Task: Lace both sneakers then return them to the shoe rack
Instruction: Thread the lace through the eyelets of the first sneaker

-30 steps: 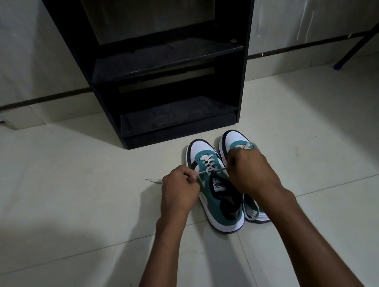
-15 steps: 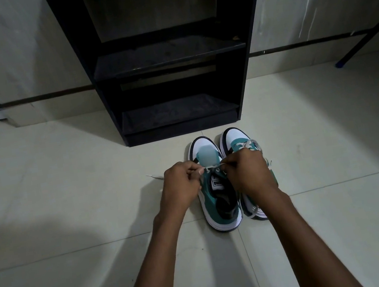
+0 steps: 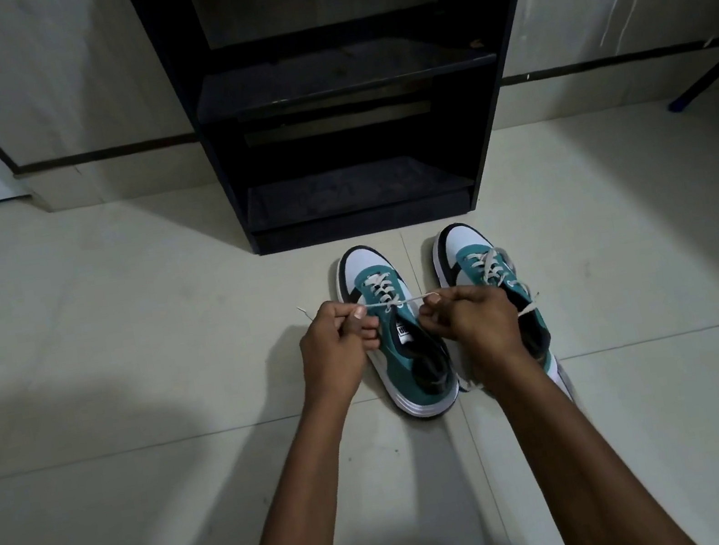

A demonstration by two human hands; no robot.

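A: White lace now runs taut across the left sneaker, where half a second ago your hands were bunched together over the tongue. You have drawn the two ends apart, toward 9 and 3 o'clock.

B: What does that tell you about the task?

A: I judge you are cinching the top crossing on this shoe, so its lacing looks nearly done. The right sneaker, just beside it at 3 o'clock, already shows crossed laces, though your wrist hides its heel end.

B: And the grip?

A: Your left hand is curled closed, thumb and forefinger pinching one lace end, whose tip pokes out toward 10 o'clock. Your right hand is closed too, pinching the other end at its fingertips.

B: Where do the shoes stand?

A: Both rest on the tiled floor, toes toward the black shoe rack at 12 o'clock, near it but not yet inside.
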